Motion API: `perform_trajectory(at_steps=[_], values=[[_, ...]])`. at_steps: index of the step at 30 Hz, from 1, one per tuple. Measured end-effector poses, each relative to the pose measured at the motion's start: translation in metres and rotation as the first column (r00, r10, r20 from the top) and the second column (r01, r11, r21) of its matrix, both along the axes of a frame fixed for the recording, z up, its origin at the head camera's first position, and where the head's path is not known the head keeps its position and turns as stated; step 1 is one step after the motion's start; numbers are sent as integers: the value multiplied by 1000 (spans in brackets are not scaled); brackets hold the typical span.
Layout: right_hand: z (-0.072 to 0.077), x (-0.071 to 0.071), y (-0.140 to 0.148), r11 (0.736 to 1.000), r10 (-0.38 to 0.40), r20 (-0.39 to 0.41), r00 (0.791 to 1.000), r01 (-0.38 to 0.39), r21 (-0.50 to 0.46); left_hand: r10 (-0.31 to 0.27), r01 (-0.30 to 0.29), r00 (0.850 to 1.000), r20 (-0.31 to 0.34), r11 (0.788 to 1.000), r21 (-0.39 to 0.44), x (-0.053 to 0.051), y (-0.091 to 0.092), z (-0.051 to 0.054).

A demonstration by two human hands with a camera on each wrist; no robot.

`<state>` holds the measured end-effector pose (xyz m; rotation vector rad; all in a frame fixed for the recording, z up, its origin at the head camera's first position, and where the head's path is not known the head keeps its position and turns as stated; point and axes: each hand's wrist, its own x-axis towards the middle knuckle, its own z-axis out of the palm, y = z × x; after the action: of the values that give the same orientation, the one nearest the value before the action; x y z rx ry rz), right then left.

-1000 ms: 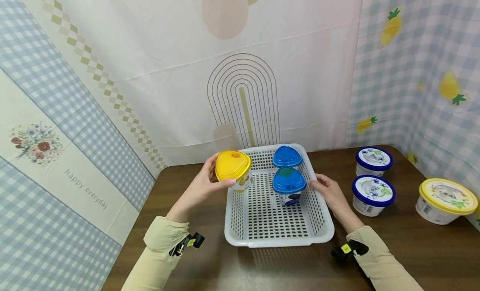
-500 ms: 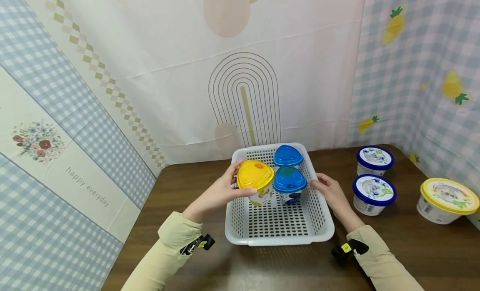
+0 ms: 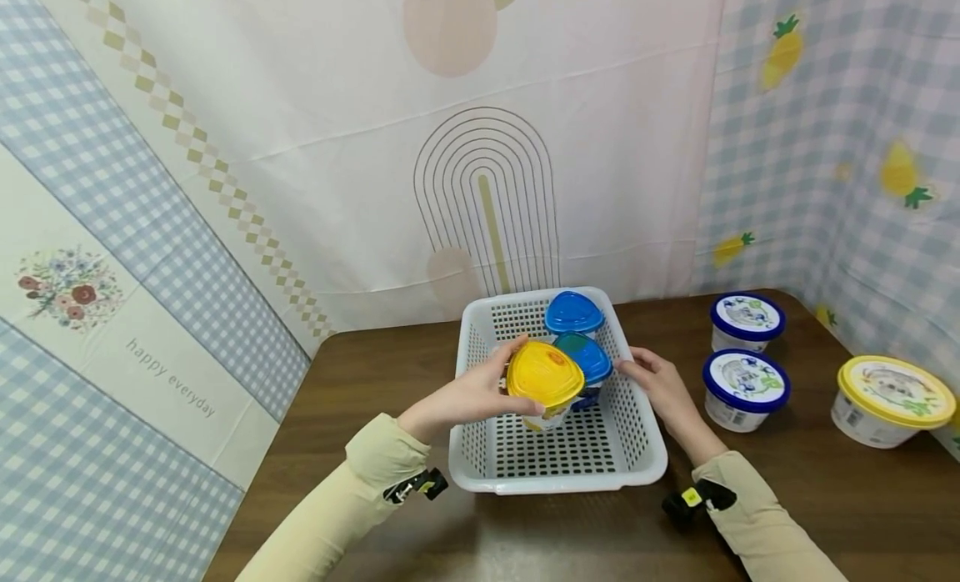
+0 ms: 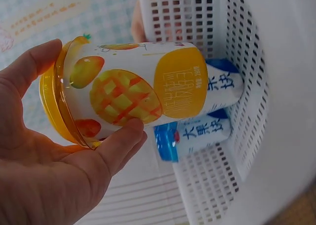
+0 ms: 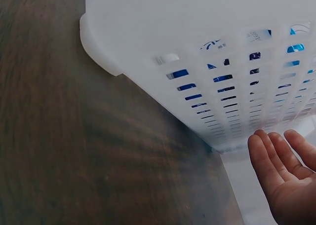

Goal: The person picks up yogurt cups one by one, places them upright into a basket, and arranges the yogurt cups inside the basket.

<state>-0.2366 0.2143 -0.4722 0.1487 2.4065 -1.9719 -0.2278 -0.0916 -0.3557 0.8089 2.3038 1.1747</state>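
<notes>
My left hand (image 3: pixel 480 394) grips a yogurt cup (image 4: pixel 128 84) by its yellow-lidded end, thumb and fingers on opposite sides. The cup has mango pictures; in the head view its yellow lid faces up, inside the outline of a white perforated basket (image 3: pixel 558 487). Two cups with blue lids stand in the basket: a rear one (image 3: pixel 573 312), and a nearer one (image 3: pixel 594 361) partly hidden by the yellow-lidded cup. My right hand (image 3: pixel 662 388) rests at the basket's right rim; in the right wrist view its fingers extend loosely along the outer wall.
Right of the basket stand two round tubs with dark blue lids, a rear tub (image 3: pixel 747 317) and a front tub (image 3: pixel 746 388). A larger yellow-lidded tub (image 3: pixel 896 398) is at the far right. Patterned cloth (image 3: pixel 360 190) hangs behind the brown table (image 3: pixel 367 373).
My left hand has carried the yellow-lidded yogurt cup right and toward the front of the basket, where it overlaps the nearer blue-lidded cup. My right hand has stayed at the rim.
</notes>
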Motion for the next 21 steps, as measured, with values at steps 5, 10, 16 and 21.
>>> perform_trajectory(at_steps=[5, 10, 16, 21], values=[[0, 0, -1, 1000, 3, 9, 1000, -3, 4, -54, 53, 998, -25, 998, -41, 2, 9, -4], [1, 1, -2, 1000, 3, 4, 1000, -3, 8, -91, 89, 995, -30, 992, -84, 1, 17, -11], [2, 1, -2, 1000, 2, -1, 1000, -2, 19, -104, 107, 994, 34, 989, -99, 3, 25, -15], [2, 2, 0, 999, 3, -3, 1000, -3, 33, -92, 98, 993, 68, 992, -80, 3, 28, -20]])
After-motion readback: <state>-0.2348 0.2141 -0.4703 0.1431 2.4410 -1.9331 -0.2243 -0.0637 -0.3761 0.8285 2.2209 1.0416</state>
